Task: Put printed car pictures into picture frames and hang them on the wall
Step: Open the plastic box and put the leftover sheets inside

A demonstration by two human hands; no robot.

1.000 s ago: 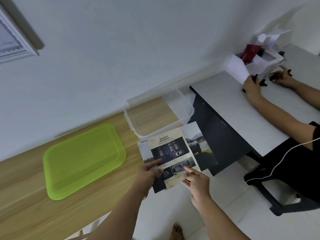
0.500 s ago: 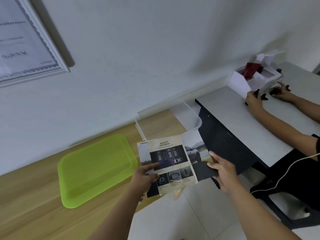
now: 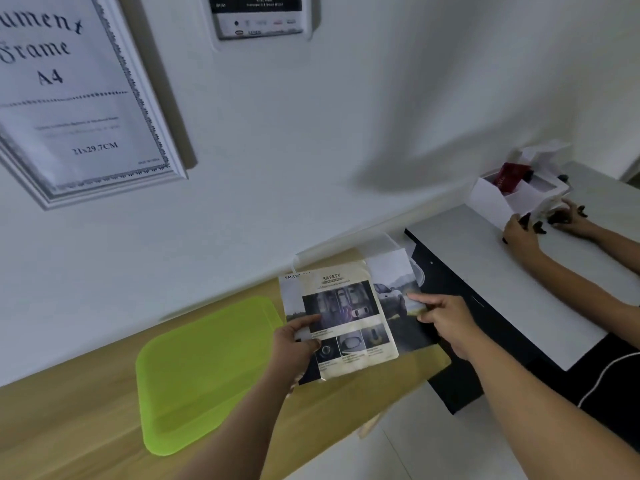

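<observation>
I hold a few printed car pictures [image 3: 346, 306] fanned over the wooden table [image 3: 69, 410]. The top sheet is beige, headed "SAFETY", with dark car photos. Behind it on the right shows a sheet with a white car [image 3: 393, 289]. My left hand [image 3: 294, 344] pinches the stack at its left edge, thumb on top. My right hand [image 3: 446, 320] grips the right edge of the rear sheet, forefinger stretched over the car photo. On the wall at the upper left hangs a white picture frame [image 3: 149, 109] with its "Document Frame A4" insert. A second frame [image 3: 259, 15] hangs at the top centre, cut off.
A lime-green plastic lid [image 3: 201, 372] lies on the wooden table, left of the pictures. A clear plastic box [image 3: 388, 244] peeks out behind the sheets. At the right, another person's hands [image 3: 526, 230] handle a white carton [image 3: 512, 195] on a grey desk [image 3: 485, 271].
My head has tilted up, bringing the wall frames into view. My right hand slid from the bottom of the stack to the right edge of the rear sheet, spreading the pictures.
</observation>
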